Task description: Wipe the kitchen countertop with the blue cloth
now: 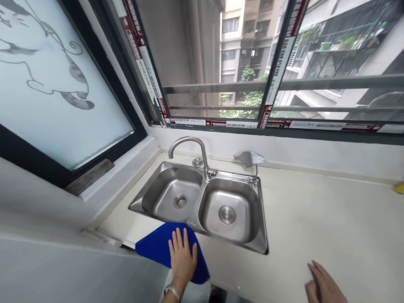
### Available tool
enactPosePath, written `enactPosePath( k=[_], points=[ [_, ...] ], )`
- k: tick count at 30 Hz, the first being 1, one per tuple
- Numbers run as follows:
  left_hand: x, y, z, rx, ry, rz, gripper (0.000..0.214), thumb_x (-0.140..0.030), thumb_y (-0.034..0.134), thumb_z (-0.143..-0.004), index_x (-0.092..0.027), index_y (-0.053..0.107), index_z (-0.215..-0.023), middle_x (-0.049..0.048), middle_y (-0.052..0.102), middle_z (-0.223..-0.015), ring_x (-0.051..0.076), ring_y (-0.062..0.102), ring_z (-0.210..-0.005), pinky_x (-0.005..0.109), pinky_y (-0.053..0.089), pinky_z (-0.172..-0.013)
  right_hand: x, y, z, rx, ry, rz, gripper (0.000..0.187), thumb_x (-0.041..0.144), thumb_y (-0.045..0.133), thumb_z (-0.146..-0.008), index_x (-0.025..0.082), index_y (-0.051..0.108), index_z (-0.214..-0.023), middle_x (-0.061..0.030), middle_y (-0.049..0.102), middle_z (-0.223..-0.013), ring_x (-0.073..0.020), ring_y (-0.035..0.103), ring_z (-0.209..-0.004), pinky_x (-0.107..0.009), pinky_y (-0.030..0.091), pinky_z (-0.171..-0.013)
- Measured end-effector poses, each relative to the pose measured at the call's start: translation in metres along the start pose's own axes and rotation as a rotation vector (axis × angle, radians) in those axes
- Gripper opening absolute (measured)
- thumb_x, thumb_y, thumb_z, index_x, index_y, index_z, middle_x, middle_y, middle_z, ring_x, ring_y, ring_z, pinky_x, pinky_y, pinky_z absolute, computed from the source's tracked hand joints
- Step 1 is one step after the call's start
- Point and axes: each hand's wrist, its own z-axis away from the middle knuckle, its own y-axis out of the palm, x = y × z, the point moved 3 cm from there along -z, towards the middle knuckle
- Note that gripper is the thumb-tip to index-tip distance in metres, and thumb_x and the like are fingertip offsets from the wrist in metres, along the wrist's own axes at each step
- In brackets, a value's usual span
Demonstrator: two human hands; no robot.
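Observation:
My left hand [182, 256] lies flat with its fingers apart on a blue cloth [154, 243]. The cloth rests on the front edge of the pale countertop [303, 219], beside the front rim of a steel double-bowl sink [200, 206], and part of it hangs over the edge. At the lower right, my right hand [325, 284] is by the countertop with its fingers stretched out and nothing visible in them. Part of that hand is cut off by the frame. A curved steel faucet [204, 153] stands behind the two sink bowls.
Behind the sink, a grey plastic-wrapped piece [250, 158] sits by a soap dispenser [252, 182]. A round steel drain cap [198, 162] lies near the faucet. Window frames [214, 124] rise at the back, and a yellow object [399, 188] shows at the far right.

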Motion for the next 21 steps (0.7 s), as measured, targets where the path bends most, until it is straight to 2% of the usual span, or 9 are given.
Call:
enactPosePath(
  k=[3, 6, 12, 15, 18, 21],
  points=[
    [-0.038, -0.001, 0.026, -0.007, 0.139, 0.065, 0.065, -0.034, 0.044, -0.096, -0.011, 0.036, -0.157, 0.0197, 0.024, -0.167, 0.037, 0.014, -0.156, 0.062, 0.026, -0.124, 0.003, 0.001, 0.001, -0.03, -0.061, 0.021, 0.043, 0.037, 0.05, -0.088, 0.015, 0.063, -0.124, -0.0195, 0.066, -0.128, -0.0375, 0.069, -0.111, -0.052, 0.062, -0.086],
    [-0.071, 0.001, 0.049, 0.037, 0.3, 0.134, 0.077, -0.033, 0.051, -0.093, -0.018, 0.02, -0.162, 0.0157, 0.015, -0.169, 0.038, 0.013, -0.156, 0.064, 0.028, -0.123, 0.003, 0.004, 0.004, -0.038, -0.08, 0.018, 0.046, 0.035, 0.05, -0.089, 0.014, 0.059, -0.128, -0.021, 0.064, -0.132, -0.0382, 0.067, -0.115, -0.053, 0.06, -0.09],
    [-0.125, 0.022, 0.073, 0.313, 0.652, 0.276, 0.103, -0.042, 0.067, -0.082, -0.02, 0.006, -0.164, 0.0157, -0.001, -0.168, 0.045, 0.009, -0.155, 0.07, 0.027, -0.121, 0.0, 0.014, 0.007, -0.072, -0.078, 0.015, 0.047, 0.035, 0.049, -0.093, 0.016, 0.054, -0.136, -0.0199, 0.062, -0.135, -0.0381, 0.065, -0.118, -0.054, 0.059, -0.092],
    [-0.15, 0.031, 0.075, 0.402, 0.833, 0.305, 0.106, -0.046, 0.065, -0.084, -0.019, 0.001, -0.163, 0.0183, -0.005, -0.167, 0.048, 0.008, -0.154, 0.074, 0.028, -0.118, 0.008, 0.012, 0.004, -0.081, -0.064, 0.004, 0.047, 0.032, 0.049, -0.095, 0.017, 0.052, -0.139, -0.0184, 0.06, -0.14, -0.0358, 0.062, -0.124, -0.054, 0.056, -0.1],
    [-0.175, 0.036, 0.075, 0.399, 1.024, 0.318, 0.1, -0.049, 0.059, -0.09, -0.017, 0.0, -0.163, 0.0205, -0.004, -0.167, 0.048, 0.01, -0.153, 0.073, 0.029, -0.117, 0.022, 0.002, 0.0, -0.095, -0.008, -0.043, 0.044, 0.029, 0.046, -0.098, 0.02, 0.051, -0.141, -0.0153, 0.059, -0.143, -0.0321, 0.06, -0.129, -0.052, 0.053, -0.106],
    [-0.201, 0.039, 0.076, 0.338, 1.184, 0.339, 0.091, -0.053, 0.052, -0.095, -0.017, 0.004, -0.163, 0.0211, 0.002, -0.167, 0.047, 0.015, -0.153, 0.07, 0.032, -0.117, 0.021, -0.01, 0.005, -0.118, 0.112, -0.055, 0.043, 0.029, 0.043, -0.1, 0.02, 0.051, -0.141, -0.015, 0.059, -0.143, -0.0314, 0.06, -0.128, -0.052, 0.053, -0.106]
  ],
)
